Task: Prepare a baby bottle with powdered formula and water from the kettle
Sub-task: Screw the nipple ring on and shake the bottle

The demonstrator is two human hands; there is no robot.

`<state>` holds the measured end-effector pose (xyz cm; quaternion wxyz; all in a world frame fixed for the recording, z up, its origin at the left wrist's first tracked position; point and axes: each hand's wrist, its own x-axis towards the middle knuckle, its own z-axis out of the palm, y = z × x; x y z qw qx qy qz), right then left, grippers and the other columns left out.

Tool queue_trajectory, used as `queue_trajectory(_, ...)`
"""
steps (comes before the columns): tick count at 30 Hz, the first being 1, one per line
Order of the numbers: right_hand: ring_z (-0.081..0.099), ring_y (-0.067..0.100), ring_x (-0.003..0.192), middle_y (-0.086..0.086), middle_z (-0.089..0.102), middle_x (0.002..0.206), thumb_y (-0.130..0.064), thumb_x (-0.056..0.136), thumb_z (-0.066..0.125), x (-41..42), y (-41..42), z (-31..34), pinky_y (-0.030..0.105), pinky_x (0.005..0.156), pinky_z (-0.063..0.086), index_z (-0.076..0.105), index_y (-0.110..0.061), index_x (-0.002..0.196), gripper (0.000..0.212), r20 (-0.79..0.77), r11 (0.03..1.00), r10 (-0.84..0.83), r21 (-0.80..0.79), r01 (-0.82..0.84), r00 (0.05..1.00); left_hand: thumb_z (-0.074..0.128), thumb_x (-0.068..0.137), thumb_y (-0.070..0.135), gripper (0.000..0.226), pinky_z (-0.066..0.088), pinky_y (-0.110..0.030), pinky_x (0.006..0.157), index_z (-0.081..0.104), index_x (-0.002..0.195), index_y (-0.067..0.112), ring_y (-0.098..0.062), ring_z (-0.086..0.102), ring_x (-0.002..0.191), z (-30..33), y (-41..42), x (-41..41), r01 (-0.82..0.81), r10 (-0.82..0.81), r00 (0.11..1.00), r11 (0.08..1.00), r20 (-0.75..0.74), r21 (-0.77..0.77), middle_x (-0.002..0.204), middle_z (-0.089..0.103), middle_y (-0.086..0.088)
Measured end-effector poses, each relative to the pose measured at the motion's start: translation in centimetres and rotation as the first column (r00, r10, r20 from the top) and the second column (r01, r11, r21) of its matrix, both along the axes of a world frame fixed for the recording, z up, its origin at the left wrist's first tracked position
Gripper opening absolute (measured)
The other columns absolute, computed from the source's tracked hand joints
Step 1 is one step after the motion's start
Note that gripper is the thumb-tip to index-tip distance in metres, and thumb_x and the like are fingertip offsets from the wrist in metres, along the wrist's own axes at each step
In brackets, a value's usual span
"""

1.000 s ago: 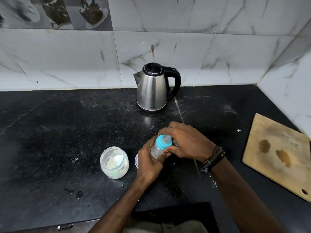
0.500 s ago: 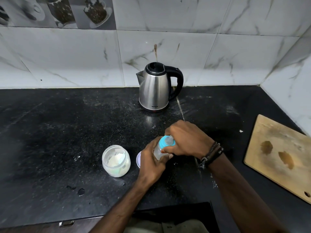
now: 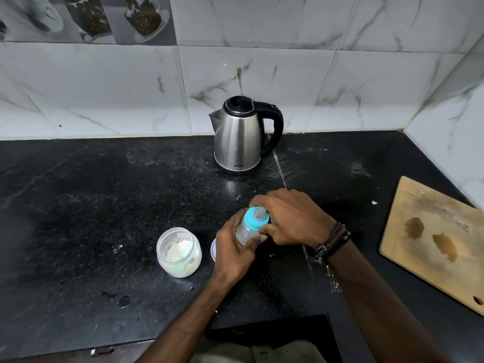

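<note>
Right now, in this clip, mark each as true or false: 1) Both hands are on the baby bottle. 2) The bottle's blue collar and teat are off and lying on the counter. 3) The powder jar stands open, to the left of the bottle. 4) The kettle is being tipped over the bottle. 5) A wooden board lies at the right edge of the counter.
1) True: the left hand grips the baby bottle by its body, and the right hand grips around its top.
2) False: the blue collar with the teat sits on the bottle.
3) True: the powder jar has no lid on.
4) False: the kettle stands upright by the wall, untouched.
5) True: the wooden board lies there.
</note>
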<state>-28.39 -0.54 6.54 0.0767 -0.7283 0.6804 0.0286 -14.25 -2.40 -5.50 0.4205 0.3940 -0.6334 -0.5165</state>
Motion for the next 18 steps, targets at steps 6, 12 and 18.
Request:
queue_trajectory(6,0.056,0.024,0.075,0.004,0.056,0.078,-0.099,0.06,0.041,0.2,0.0,-0.6,0.032,0.067,0.036,0.046,-0.019,0.069,0.081,-0.072,0.975,-0.197,-0.122,0.188,0.978,0.078,0.072,0.012,0.051,0.056,-0.028,0.095,0.067,0.117,0.032,-0.005,0.072,0.106,0.2,0.4,0.1,0.019,-0.019,1.0,1.0,0.021,-0.01,0.111,0.076,0.017)
queue_trajectory(12,0.065,0.021,0.105,-0.007,0.07,0.113,-0.048,0.074,0.078,-0.8,-0.1,-0.5,0.034,0.086,0.051,0.058,-0.034,0.123,0.055,0.184,0.995,-0.078,0.074,0.066,0.98,0.082,0.075,0.008,0.053,0.052,-0.018,0.093,0.066,0.119,0.033,-0.001,0.071,0.105,0.3,0.2,0.1,-0.001,0.001,1.0,1.0,0.009,-0.012,0.111,0.076,0.016)
queue_trajectory(18,0.063,0.021,0.077,-0.001,0.067,0.079,-0.075,0.062,0.067,-0.1,-0.2,-2.3,0.03,0.064,0.042,0.059,-0.021,0.075,0.056,0.153,0.958,-0.215,-0.16,0.238,0.965,0.078,0.077,-0.007,0.058,0.056,-0.029,0.096,0.067,0.123,0.027,-0.01,0.072,0.109,0.1,0.3,0.0,-0.025,0.024,1.0,0.999,-0.018,-0.023,0.114,0.077,0.009)
